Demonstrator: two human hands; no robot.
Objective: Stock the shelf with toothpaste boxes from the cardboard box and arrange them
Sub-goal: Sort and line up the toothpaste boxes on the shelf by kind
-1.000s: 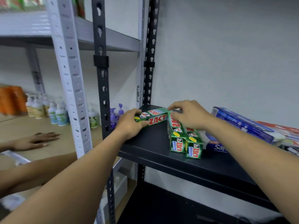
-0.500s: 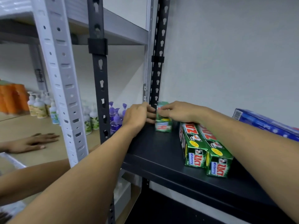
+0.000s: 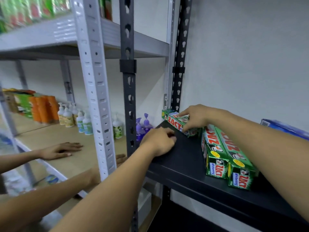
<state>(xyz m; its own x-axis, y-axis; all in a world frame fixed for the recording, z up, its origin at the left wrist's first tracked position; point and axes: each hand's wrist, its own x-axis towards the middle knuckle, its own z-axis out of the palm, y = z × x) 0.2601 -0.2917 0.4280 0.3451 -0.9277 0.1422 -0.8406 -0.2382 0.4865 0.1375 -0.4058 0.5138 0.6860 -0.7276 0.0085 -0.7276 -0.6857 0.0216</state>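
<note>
Gripping toothpaste box point(image 3: 173, 121) | right hand point(image 3: 196, 118) | left hand point(image 3: 158, 143) curled on shelf point(image 3: 184, 166)

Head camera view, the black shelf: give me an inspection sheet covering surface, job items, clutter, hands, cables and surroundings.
Surface: black shelf, bare at its front left.
Job's things: two toothpaste boxes lie side by side, ends toward the front edge; angled toothpaste box sits askew near the back left corner; cardboard box not in view.
Clutter: blue box at the far right.
Hands: right hand pinches the angled toothpaste box; left hand on the shelf, fingers curled, nothing seen in it.
Cables: nothing seen.
Surroundings: wooden shelf alongside with pump bottles; another person's hand flat on it; plain wall behind.
</note>
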